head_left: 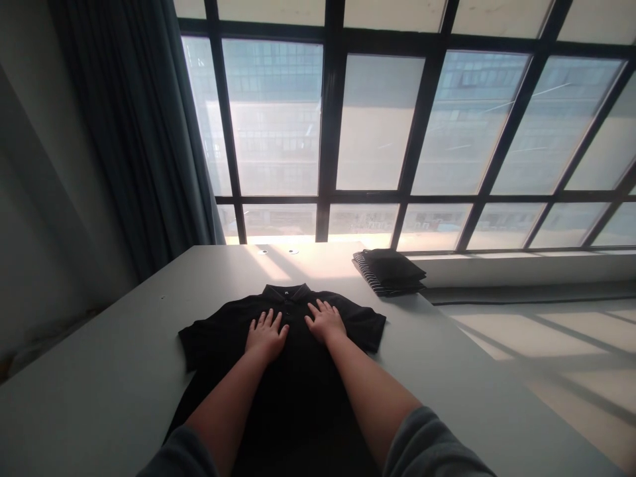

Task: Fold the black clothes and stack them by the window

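Observation:
A black short-sleeved polo shirt (298,384) lies spread out face up, its collar pointing away from me and its sleeves out to both sides. My left hand (267,336) rests flat on the chest of the shirt, left of the button placket, fingers spread. On the other side of the placket, my right hand (325,320) also lies flat with its fingers apart. Neither hand grips the cloth. The lower part of the shirt runs down between my forearms and out of the picture.
The shirt lies on a white table (114,371). At its far right edge sits a stack of folded dark clothes (392,270), some striped. Behind stand a large black-framed window (332,132) and a dark curtain (134,132). Sunlit floor (571,358) shows at right.

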`<state>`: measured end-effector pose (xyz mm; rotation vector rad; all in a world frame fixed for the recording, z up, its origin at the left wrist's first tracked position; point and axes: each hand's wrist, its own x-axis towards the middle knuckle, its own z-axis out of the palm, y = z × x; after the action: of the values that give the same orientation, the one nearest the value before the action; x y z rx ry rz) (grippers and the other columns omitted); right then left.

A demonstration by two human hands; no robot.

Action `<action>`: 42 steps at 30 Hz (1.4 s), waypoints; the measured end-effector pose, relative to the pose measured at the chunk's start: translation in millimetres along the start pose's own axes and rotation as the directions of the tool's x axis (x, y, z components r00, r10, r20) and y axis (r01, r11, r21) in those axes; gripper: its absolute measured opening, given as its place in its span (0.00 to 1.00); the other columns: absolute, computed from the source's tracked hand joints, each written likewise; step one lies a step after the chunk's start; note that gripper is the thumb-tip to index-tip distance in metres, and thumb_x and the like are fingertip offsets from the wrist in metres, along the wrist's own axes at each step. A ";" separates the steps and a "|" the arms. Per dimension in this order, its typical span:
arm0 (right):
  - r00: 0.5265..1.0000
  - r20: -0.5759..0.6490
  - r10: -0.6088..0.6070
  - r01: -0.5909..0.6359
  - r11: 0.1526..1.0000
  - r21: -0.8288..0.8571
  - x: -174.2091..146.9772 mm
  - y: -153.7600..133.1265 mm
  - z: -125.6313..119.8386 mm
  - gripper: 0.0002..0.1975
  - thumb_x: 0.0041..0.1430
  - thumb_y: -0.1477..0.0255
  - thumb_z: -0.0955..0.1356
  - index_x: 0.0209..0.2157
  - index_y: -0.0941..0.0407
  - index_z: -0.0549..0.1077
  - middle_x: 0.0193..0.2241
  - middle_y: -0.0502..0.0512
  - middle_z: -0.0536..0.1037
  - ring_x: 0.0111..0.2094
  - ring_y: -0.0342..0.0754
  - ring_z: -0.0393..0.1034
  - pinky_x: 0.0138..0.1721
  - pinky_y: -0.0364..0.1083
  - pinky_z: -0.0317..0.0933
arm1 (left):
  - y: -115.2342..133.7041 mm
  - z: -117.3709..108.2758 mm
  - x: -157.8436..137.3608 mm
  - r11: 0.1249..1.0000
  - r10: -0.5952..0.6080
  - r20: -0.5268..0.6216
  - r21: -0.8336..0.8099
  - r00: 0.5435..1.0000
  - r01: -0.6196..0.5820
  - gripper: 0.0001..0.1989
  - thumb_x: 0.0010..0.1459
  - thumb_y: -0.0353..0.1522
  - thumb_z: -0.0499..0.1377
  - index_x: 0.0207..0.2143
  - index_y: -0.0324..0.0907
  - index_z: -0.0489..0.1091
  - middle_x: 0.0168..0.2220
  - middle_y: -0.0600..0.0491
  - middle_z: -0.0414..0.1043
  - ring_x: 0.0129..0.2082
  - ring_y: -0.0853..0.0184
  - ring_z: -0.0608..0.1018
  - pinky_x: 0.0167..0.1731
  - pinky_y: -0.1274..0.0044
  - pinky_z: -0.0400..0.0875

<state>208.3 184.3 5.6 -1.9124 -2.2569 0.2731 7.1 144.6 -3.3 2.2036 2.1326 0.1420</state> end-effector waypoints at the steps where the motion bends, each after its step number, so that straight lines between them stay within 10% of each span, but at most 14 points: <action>1: 1.000 -0.001 -0.001 0.001 1.000 0.001 0.0 0.1 -0.2 0.34 0.73 0.52 0.57 0.75 0.48 0.55 0.76 0.56 0.48 0.76 0.56 0.40 0.73 0.57 0.34 | -1.4 0.8 -0.6 1.000 0.005 -0.001 0.001 1.000 -0.005 0.35 0.72 0.51 0.39 0.75 0.48 0.52 0.77 0.49 0.43 0.76 0.52 0.49 0.72 0.55 0.45; 16: 1.000 -0.018 0.000 0.000 1.000 0.009 2.0 3.6 3.5 0.34 0.73 0.51 0.57 0.74 0.48 0.58 0.76 0.56 0.50 0.76 0.56 0.41 0.73 0.56 0.35 | -77.9 -9.5 -22.6 0.997 -0.053 -0.012 0.051 0.999 0.054 0.31 0.72 0.48 0.44 0.74 0.54 0.53 0.77 0.50 0.44 0.76 0.53 0.50 0.72 0.58 0.47; 42: 0.999 -0.049 0.005 -0.005 1.000 0.002 2.7 1.7 5.0 0.32 0.72 0.54 0.58 0.73 0.50 0.61 0.75 0.58 0.53 0.75 0.57 0.45 0.72 0.56 0.37 | -73.9 -17.2 -28.6 0.995 -0.096 -0.022 -0.006 0.995 0.096 0.31 0.72 0.49 0.45 0.73 0.55 0.56 0.77 0.52 0.47 0.76 0.56 0.51 0.73 0.60 0.46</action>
<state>208.3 187.2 0.4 -1.9022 -2.2203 0.2261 -69.2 118.3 4.7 2.1013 2.2423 0.1661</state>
